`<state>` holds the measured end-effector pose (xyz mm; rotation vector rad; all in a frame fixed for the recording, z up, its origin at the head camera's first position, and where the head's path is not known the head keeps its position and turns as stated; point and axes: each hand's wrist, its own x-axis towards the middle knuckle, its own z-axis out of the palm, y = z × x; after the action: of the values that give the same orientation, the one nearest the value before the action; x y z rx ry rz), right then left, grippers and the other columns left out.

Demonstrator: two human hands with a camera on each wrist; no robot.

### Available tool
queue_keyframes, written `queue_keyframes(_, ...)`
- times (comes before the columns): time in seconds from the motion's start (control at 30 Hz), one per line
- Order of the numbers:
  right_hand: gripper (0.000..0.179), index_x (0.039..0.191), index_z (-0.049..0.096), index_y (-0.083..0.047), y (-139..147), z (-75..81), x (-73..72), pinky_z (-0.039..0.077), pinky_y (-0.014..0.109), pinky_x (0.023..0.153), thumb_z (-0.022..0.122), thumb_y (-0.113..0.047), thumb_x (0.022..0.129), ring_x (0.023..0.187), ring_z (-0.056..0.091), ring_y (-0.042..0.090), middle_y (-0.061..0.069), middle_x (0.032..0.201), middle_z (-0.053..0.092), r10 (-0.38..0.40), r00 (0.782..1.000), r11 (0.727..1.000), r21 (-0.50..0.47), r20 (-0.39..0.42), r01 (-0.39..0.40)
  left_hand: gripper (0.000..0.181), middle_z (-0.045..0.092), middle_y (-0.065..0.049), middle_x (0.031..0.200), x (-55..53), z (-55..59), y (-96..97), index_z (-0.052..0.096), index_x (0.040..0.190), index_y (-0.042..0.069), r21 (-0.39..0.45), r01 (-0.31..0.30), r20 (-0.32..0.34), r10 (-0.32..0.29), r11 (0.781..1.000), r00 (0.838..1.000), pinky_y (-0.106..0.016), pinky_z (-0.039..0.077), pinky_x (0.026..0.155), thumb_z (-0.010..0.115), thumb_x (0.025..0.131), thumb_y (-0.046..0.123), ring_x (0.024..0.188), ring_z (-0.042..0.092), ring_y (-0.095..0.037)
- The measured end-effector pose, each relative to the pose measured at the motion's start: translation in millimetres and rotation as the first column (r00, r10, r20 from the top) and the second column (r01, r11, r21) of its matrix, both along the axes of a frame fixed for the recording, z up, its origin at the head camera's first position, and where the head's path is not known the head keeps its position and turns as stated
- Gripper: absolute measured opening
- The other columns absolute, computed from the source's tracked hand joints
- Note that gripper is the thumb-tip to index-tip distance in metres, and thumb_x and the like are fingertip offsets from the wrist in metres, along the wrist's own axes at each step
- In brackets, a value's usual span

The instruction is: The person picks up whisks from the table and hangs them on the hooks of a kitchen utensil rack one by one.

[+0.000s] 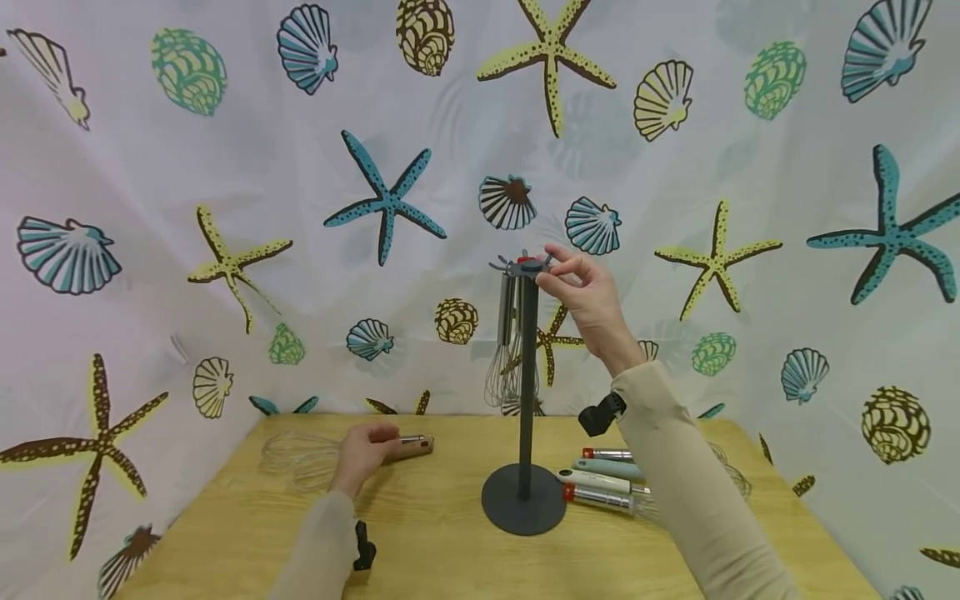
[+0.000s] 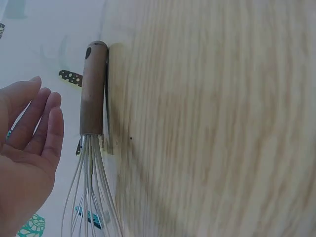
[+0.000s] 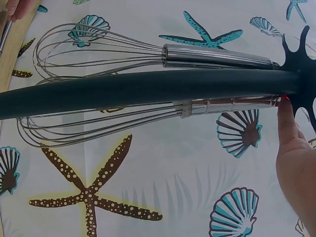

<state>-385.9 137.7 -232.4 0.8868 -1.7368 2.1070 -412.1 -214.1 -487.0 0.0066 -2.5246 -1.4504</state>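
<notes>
A dark whisk stand rises from a round base, with a ring of curved hooks on top. Two whisks hang from it: one with a plain metal handle, the other with a metal handle with a red end. My right hand pinches the right side of the hook ring between thumb and forefinger; one fingertip meets the red end in the right wrist view. On the table's left lies a whisk with a wood-brown handle. Beside that handle my left hand hovers, fingers loosely extended, holding nothing.
Several more whisks lie right of the base, partly behind my right forearm: a red-ended metal handle, a cream handle, a teal handle. A shell-and-starfish-patterned cloth hangs behind and beside the wooden table.
</notes>
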Motion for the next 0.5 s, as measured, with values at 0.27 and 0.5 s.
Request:
queue_keyframes(0.27, 0.015, 0.083, 0.064, -0.017, 1.2, 1.3, 1.2, 0.04, 0.037, 0.111, 0.07, -0.004, 0.089, 0.138, 0.046, 0.031, 0.012, 0.15, 0.044, 0.012, 1.0, 1.0, -0.007, -0.005, -0.012, 0.024, 0.07, -0.018, 0.112, -3.5, -3.0, -3.0, 0.07, 0.115, 0.001, -0.125, 0.043, -0.022, -0.046, 0.991, 0.999, -0.048, 0.053, 0.088, 0.067, 0.092, 0.008, 0.104, 0.065, -0.034)
queue_keyframes(0.5, 0.02, 0.082, 0.063, -0.017, 0.5, 1.0, 2.2, 0.041, 0.036, 0.11, 0.066, 0.0, 0.091, 0.138, 0.046, 0.031, 0.011, 0.15, 0.045, -0.005, 1.0, 1.0, 0.007, -0.003, 0.005, 0.035, 0.07, -0.018, 0.115, -7.2, -9.1, -7.8, 0.067, 0.12, -0.001, -0.174, 0.087, 0.015, -0.086, 0.981, 0.996, -0.048, 0.053, 0.089, 0.071, 0.09, 0.017, 0.106, 0.065, -0.033)
